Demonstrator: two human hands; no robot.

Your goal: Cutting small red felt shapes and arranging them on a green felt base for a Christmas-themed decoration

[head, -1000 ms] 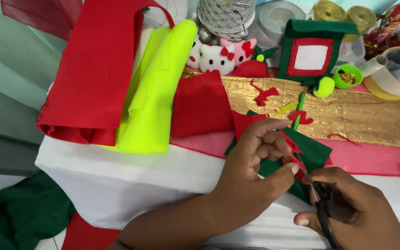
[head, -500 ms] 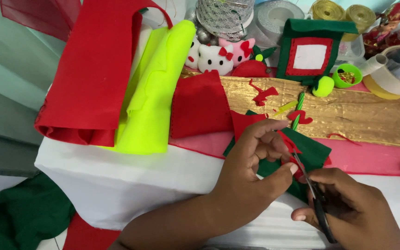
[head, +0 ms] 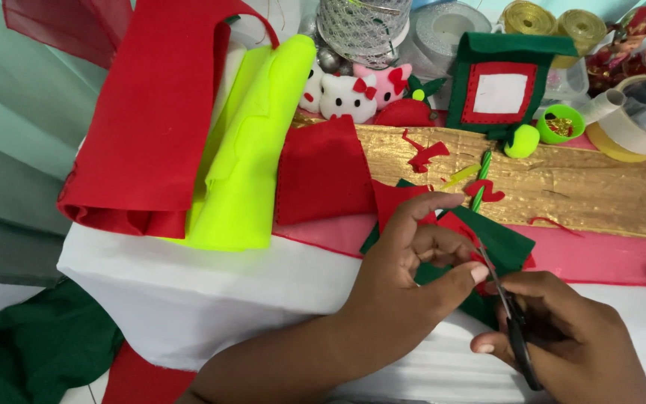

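A small red felt piece (head: 463, 228) sits pinched between the thumb and fingers of the left hand (head: 413, 269), just in front of the gold strip (head: 592, 187) and over a green felt sheet (head: 499, 243). The right hand (head: 570, 344) is closed around black-handled scissors (head: 514, 322), whose blades point up into that red piece. On the gold strip lie red scraps (head: 424, 155) and a green stick (head: 480, 176). Behind the strip stands a green felt house (head: 506, 82) with a red-framed white window; left of the strip hang a neon yellow cloth (head: 252, 164) and a red cloth (head: 155, 120) over white fabric (head: 188, 299).
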